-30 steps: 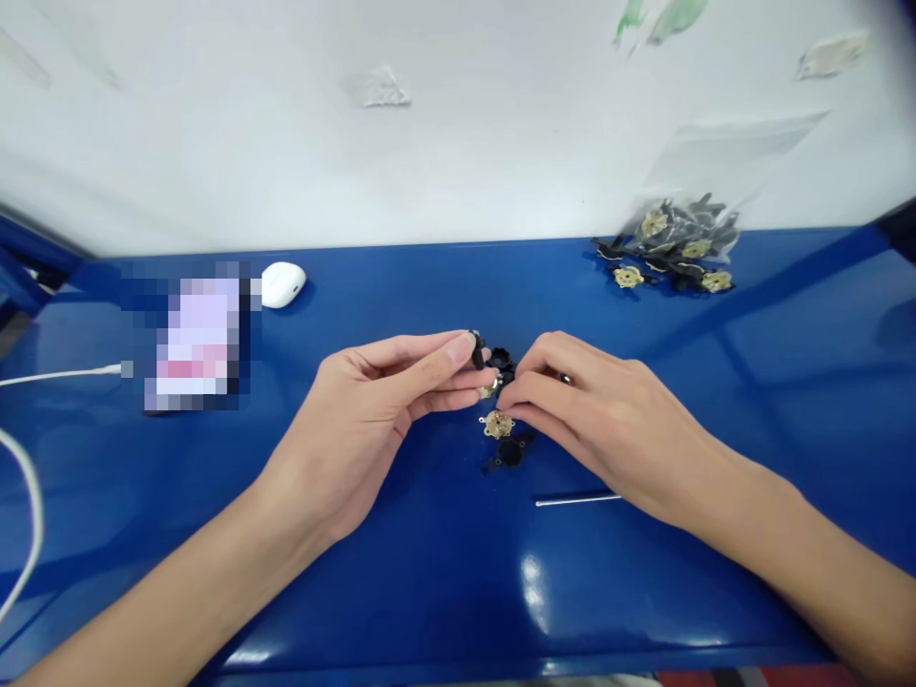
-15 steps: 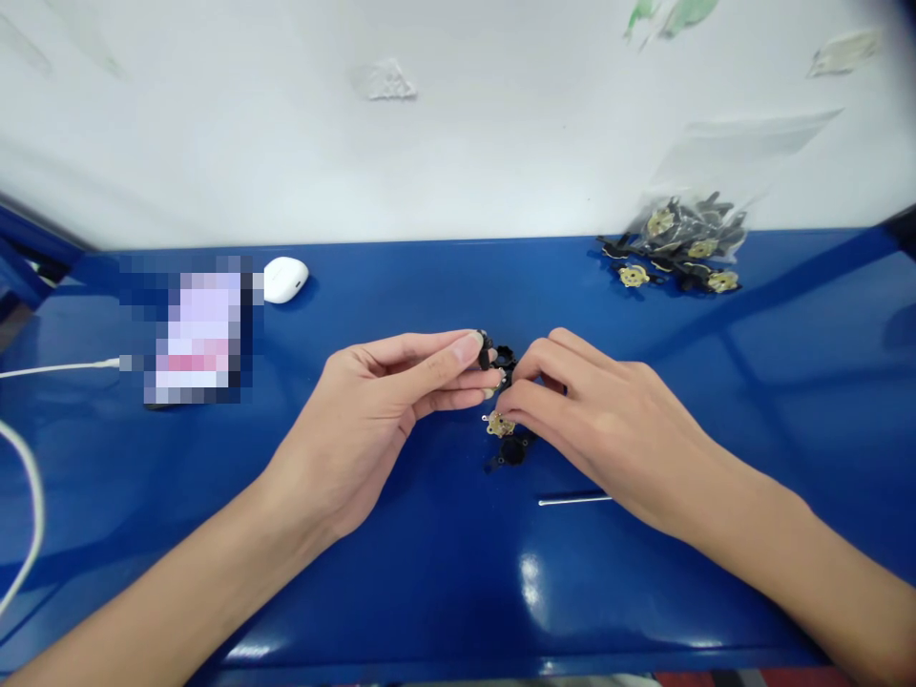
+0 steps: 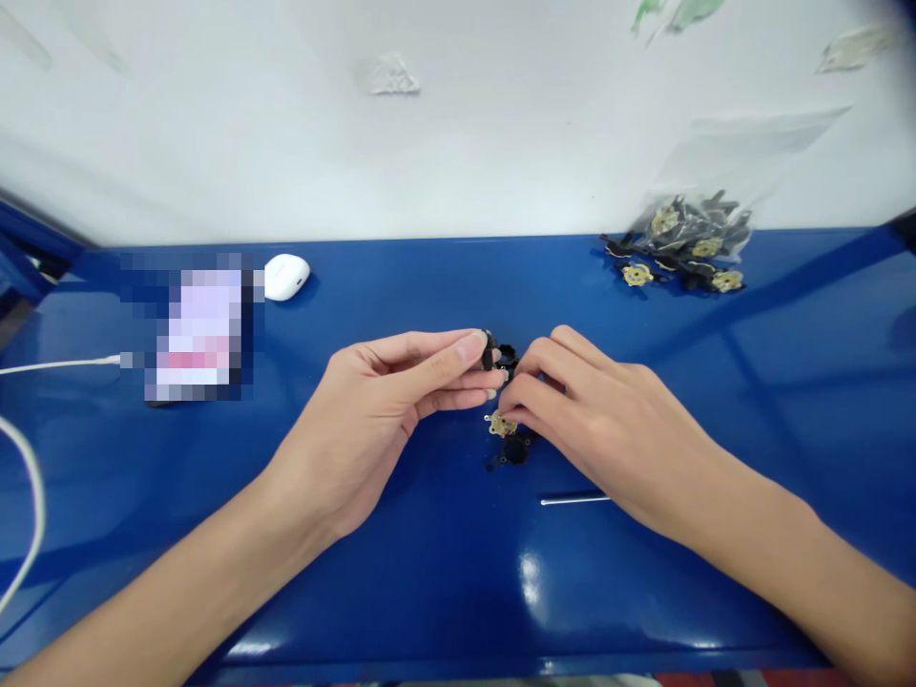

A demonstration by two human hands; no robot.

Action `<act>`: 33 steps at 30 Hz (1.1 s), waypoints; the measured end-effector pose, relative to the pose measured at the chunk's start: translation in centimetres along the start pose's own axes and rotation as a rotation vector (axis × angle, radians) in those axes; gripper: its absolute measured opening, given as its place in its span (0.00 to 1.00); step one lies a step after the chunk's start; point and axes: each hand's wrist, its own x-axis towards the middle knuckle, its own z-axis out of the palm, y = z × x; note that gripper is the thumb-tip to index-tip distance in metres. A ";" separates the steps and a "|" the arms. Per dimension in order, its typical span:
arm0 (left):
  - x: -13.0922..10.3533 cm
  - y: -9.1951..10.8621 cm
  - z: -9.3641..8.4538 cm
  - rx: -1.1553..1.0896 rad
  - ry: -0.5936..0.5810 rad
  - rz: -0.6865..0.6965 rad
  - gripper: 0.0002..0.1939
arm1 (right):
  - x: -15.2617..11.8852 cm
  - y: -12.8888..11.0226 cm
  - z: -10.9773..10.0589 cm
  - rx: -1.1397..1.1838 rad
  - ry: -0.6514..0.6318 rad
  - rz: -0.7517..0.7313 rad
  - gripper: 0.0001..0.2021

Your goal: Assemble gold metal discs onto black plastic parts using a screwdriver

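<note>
**Black plastic part (image 3: 489, 352) pinched above blue table (image 3: 429, 592), mid-surface**

Left hand (image 3: 390, 396) is gripping it. Right hand (image 3: 597, 405), fingers bunched, is covering part of the gold disc (image 3: 501, 426); can't tell if grasping. Black bracket (image 3: 515, 450) is lying beside the disc, toward the front edge. Bag of parts (image 3: 708, 234) is sitting at the back edge, toward right corner.

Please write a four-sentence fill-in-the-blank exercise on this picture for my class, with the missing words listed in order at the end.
1. The left hand pinches a small part that is ____ in colour.
2. The thin rod lies by the ____ hand.
3. The rounded case is ____.
4. The table is ____.

Missing words: black; right; white; blue.
</note>
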 end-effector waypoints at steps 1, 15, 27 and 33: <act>0.0 0.0 0.0 0.000 -0.002 0.000 0.07 | 0.0 0.0 0.0 -0.002 0.000 0.000 0.10; 0.0 0.0 0.0 -0.041 -0.019 -0.004 0.05 | 0.4 -0.5 0.1 -0.094 0.033 -0.044 0.09; 0.2 -0.2 -0.2 -0.065 -0.040 0.002 0.04 | 0.4 -0.3 0.1 -0.034 0.048 0.023 0.04; 0.1 -0.2 -0.3 -0.069 -0.047 -0.004 0.05 | 0.1 0.4 -0.2 0.069 0.012 0.039 0.04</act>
